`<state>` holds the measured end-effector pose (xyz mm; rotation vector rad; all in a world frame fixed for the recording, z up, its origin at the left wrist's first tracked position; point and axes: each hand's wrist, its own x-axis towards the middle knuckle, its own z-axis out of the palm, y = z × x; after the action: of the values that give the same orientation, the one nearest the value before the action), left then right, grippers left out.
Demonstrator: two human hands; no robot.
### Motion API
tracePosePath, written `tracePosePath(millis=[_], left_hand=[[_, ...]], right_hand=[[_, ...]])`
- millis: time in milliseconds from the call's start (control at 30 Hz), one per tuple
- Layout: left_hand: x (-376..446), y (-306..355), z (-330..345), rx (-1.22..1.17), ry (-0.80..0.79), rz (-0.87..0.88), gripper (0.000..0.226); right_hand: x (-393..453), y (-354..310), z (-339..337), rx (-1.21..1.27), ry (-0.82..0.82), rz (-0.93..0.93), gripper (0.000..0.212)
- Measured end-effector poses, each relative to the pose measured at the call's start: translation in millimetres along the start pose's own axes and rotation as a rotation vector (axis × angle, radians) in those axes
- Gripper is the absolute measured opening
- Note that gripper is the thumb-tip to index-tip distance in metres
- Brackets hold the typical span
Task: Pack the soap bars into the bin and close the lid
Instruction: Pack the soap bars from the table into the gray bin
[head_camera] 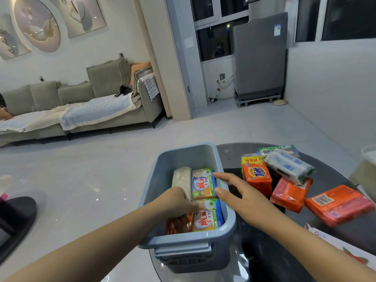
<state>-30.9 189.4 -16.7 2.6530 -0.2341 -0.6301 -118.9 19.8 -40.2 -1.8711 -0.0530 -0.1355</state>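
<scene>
A grey-blue plastic bin (183, 155) stands at the left edge of a dark glass table (345, 231). Inside lie two yellow-and-blue soap packs (203, 183), a pale wrapped bar (181, 178) and an orange pack (177, 225). My left hand (177, 202) reaches into the bin with its fingers pressed on the orange pack. My right hand (238, 197) hovers flat over the bin's right rim, fingers spread and empty. More soap lies on the table to the right: an orange Tide pack (256, 176), a white-blue pack (289, 164), a green pack (264, 150) and two orange packs (337, 204). No lid is in view.
A paper with red print (343, 247) lies at the table's near right edge. A pale container (366, 167) stands at the far right. Grey tiled floor lies to the left, with a dark slipper (16, 218) on it. A sofa stands further back.
</scene>
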Motion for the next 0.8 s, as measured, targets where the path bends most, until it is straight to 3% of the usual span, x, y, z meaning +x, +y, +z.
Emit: tracePosePath(millis=[67,200,333,467,800], left_hand=[[-2.9,5.0,-2.5,-0.027,0.145,0.083,0.041],[-15.7,28.0,-6.9,-0.475,0.151,0.235,0.025],[-26.0,59.7,-2.0,-0.575,0.303,0.365,0.015],[-37.4,93.5,19.9,-0.614,0.281,0.408,0.013],[-39.6,176.7,87.5,-0.756,0.185,0.357,0.01]], right_hand=[[-3.1,-0.7,-2.9,-0.03,0.008,-0.007,0.035],[-9.0,-2.7,-19.4,-0.091,0.057,-0.006,0.031],[-18.8,-1.4,-49.0,-0.125,0.169,0.02,0.029],[-32.6,7.1,-78.5,-0.126,0.289,0.05,0.025],[-66.5,45.5,-134.6,-0.226,0.364,0.226,0.012]])
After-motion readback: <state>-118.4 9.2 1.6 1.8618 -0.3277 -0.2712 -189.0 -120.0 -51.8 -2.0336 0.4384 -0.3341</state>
